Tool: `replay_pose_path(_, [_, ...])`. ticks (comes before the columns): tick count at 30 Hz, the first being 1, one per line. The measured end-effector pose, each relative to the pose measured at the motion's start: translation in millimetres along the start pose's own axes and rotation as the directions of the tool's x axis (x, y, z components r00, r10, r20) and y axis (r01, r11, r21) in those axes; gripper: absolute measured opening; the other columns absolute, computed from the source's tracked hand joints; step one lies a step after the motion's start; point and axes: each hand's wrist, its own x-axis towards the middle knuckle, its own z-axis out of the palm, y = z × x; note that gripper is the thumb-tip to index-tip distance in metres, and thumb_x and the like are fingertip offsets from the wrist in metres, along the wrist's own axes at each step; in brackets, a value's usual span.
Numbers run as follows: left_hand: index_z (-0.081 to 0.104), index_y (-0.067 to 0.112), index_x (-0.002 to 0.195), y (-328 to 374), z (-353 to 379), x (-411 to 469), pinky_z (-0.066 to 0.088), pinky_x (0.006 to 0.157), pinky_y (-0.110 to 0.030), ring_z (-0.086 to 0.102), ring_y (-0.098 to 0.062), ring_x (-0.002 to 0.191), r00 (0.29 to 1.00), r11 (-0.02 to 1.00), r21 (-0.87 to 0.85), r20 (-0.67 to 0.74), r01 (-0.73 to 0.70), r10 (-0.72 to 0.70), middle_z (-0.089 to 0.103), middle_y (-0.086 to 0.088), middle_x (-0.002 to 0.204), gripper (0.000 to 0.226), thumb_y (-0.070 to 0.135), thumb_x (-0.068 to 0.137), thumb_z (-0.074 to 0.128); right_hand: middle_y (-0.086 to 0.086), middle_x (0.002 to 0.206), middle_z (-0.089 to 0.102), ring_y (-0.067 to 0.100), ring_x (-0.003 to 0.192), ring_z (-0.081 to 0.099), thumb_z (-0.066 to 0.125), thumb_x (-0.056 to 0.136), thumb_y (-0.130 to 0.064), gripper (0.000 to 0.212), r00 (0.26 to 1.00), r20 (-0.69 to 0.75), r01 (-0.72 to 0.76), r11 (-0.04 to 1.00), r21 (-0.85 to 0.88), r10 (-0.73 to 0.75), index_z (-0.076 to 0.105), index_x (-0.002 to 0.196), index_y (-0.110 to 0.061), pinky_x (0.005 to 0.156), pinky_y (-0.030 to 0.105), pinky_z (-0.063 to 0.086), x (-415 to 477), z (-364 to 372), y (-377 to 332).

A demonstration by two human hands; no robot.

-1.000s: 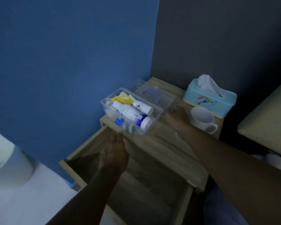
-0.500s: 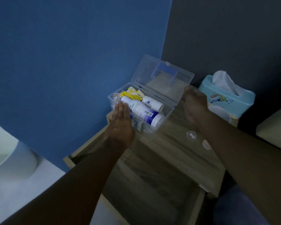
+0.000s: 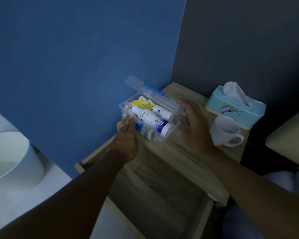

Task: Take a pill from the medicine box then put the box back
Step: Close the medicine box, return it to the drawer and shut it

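The clear plastic medicine box stands on the wooden nightstand against the blue wall. Its lid, with a blue handle, is tilted up over the back of the box. Inside lie a large white bottle, a smaller white bottle and yellow packets. My left hand rests flat against the box's near-left wall. My right hand is spread at the box's right end, fingertips by the lid's edge. No pill is visible.
The nightstand's drawer is pulled out below my arms. A white mug and a light blue tissue box stand right of the medicine box. A white bin sits on the floor at left.
The lid has swung from lying flat behind the box to tilted up over it. My left hand moved from the drawer's edge to the box's side.
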Motion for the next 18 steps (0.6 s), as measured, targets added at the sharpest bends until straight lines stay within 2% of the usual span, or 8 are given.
replay_pose_path(3, [-0.003,0.002,0.155,1.1,2.1,-2.5,-0.002,0.121,-0.03,-0.012,-0.027,0.152,0.997,0.996,-0.06,0.04,0.067,-0.065,-0.011,-0.014,0.164,0.071,0.011,0.1,0.042,0.009,0.144,0.049,0.01,0.133,0.043,0.051,0.098,-0.004,0.042,0.995,0.086,0.05,0.998,-0.046,-0.046,0.048,0.139,-0.008,0.106,0.004,0.031,-16.6,6.1,0.1])
replay_pose_path(6, [0.002,0.002,0.155,-1.1,4.5,-1.6,0.003,0.123,-0.031,-0.004,-0.026,0.153,0.995,0.986,-0.13,0.033,0.102,-0.098,-0.004,-0.014,0.165,0.07,0.012,0.1,0.042,0.003,0.148,0.044,0.009,0.141,0.037,0.05,0.099,-0.008,0.04,0.985,0.174,0.03,0.997,-0.067,-0.018,0.048,0.139,-0.012,0.112,0.014,0.033,-34.6,14.3,-2.3])
replay_pose_path(9, [0.01,0.008,0.156,-5.2,7.9,1.3,0.016,0.123,-0.035,0.01,-0.027,0.153,0.991,0.975,-0.176,0.014,0.132,-0.132,0.008,-0.012,0.165,0.068,0.016,0.098,0.044,0.001,0.139,0.048,0.004,0.131,0.043,0.056,0.098,-0.015,0.035,0.984,0.17,0.063,0.995,-0.079,-0.049,0.052,0.132,-0.015,0.106,0.018,0.042,-42.7,20.7,-8.4])
replay_pose_path(11, [0.014,0.01,0.156,-8.0,11.3,3.4,0.025,0.121,-0.04,0.02,-0.029,0.15,0.99,0.972,-0.188,0.015,0.143,-0.143,0.018,-0.012,0.163,0.067,0.018,0.097,0.046,0.002,0.135,0.051,0.006,0.126,0.048,0.057,0.097,-0.022,0.035,0.988,0.146,0.06,0.991,-0.117,-0.043,0.053,0.13,-0.013,0.103,0.023,0.046,-39.6,24.3,-13.4])
replay_pose_path(12, [0.019,0.01,0.155,-9.3,12.9,4.4,0.031,0.118,-0.041,0.028,-0.03,0.147,0.989,0.968,-0.203,0.009,0.146,-0.147,0.027,-0.014,0.16,0.065,0.018,0.097,0.047,0.003,0.135,0.052,0.008,0.126,0.049,0.057,0.097,-0.025,0.036,0.99,0.136,0.053,0.989,-0.136,-0.034,0.053,0.131,-0.012,0.102,0.026,0.048,-36.4,25.8,-16.2])
replay_pose_path(14, [0.034,0.012,0.147,-10.8,16.5,6.3,0.045,0.102,-0.034,0.049,-0.024,0.131,0.988,0.961,-0.242,-0.041,0.138,-0.152,0.049,-0.012,0.145,0.055,0.018,0.096,0.051,0.005,0.138,0.052,0.011,0.128,0.048,0.055,0.098,-0.028,0.039,0.99,0.135,0.061,0.981,-0.182,-0.037,0.051,0.133,-0.011,0.103,0.027,0.047,-28.9,28.7,-20.1])
replay_pose_path(16, [0.044,0.016,0.141,-10.4,20.1,7.6,0.044,0.085,-0.027,0.057,-0.015,0.111,0.982,0.955,-0.264,-0.096,0.135,-0.165,0.06,-0.008,0.13,0.047,0.022,0.095,0.053,0.007,0.14,0.051,0.012,0.13,0.046,0.051,0.1,-0.028,0.038,0.98,0.19,0.098,0.966,-0.241,-0.052,0.051,0.134,-0.01,0.102,0.027,0.048,-22.3,32.0,-21.7])
replay_pose_path(18, [0.047,0.02,0.139,-9.7,23.6,11.3,0.046,0.081,-0.028,0.06,-0.016,0.106,0.971,0.931,-0.324,-0.108,0.17,-0.215,0.062,-0.005,0.125,0.046,0.031,0.094,0.055,0.009,0.143,0.05,0.015,0.134,0.045,0.047,0.102,-0.027,0.039,0.966,0.255,0.111,0.952,-0.285,-0.037,0.05,0.136,-0.009,0.102,0.032,0.05,-20.7,35.6,-20.9])
